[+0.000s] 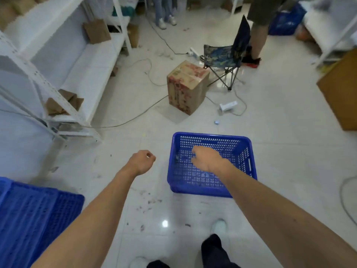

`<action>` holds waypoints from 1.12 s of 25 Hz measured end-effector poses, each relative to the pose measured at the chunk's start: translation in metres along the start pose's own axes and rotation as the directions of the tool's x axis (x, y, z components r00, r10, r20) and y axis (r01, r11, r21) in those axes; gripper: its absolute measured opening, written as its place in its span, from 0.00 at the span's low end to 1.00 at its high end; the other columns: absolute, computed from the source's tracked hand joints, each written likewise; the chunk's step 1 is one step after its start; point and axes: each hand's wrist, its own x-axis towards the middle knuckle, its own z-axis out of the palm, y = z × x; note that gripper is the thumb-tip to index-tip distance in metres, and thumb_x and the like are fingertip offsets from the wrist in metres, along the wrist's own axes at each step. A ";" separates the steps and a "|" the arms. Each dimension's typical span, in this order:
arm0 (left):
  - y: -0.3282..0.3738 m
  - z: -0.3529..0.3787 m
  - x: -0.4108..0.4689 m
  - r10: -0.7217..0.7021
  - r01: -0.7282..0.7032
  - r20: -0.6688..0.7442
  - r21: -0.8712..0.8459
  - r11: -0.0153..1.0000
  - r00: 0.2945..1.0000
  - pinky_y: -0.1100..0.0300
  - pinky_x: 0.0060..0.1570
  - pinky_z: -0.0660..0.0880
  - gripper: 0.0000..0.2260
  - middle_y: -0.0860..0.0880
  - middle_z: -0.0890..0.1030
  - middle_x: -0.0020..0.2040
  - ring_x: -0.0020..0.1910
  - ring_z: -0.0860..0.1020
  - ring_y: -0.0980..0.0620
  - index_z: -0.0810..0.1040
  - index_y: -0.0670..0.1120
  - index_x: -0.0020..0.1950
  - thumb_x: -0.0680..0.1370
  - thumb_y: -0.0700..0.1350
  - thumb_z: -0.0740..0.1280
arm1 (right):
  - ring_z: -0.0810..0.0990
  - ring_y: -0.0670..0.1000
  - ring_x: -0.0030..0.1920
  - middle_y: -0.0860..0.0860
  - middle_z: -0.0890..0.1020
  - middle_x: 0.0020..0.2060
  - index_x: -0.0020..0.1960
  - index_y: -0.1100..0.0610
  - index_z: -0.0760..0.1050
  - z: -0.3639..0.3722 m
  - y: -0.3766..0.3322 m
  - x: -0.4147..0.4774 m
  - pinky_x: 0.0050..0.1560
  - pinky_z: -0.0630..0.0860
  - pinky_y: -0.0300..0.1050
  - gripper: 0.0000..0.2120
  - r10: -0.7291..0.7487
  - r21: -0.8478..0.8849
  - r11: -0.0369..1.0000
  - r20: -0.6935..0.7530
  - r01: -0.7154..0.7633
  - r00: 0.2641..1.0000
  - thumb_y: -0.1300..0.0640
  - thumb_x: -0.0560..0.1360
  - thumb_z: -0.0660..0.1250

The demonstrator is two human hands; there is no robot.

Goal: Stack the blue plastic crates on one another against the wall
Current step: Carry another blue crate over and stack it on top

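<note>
A blue perforated plastic crate [239, 151] sits upright on the white tiled floor ahead of me, nothing inside it. My right hand [207, 158] hovers over its inside, fingers loosely curled, holding nothing. Left of the crate, above bare floor, my left hand [142, 161] is curled into a loose fist with nothing in it. At the lower left edge stands more blue crate plastic [34, 215], its slatted side or bottom facing me; how many crates it is I cannot tell.
White metal shelving [63, 78] with brown paper bags lines the left. A cardboard box [186, 87], a folding chair [226, 59], cables and a power strip [228, 106] lie ahead. Two people's legs stand at the back. A large carton [342, 93] is at right.
</note>
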 end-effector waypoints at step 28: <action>0.043 0.427 0.222 -0.580 0.695 0.409 -0.562 0.448 0.704 0.58 0.37 0.78 0.17 0.42 0.82 0.45 0.43 0.83 0.45 0.77 0.38 0.51 0.83 0.52 0.58 | 0.73 0.63 0.63 0.61 0.73 0.64 0.69 0.62 0.67 0.154 0.359 0.251 0.59 0.73 0.56 0.19 0.046 -0.129 0.991 0.217 -0.018 0.975 0.54 0.81 0.56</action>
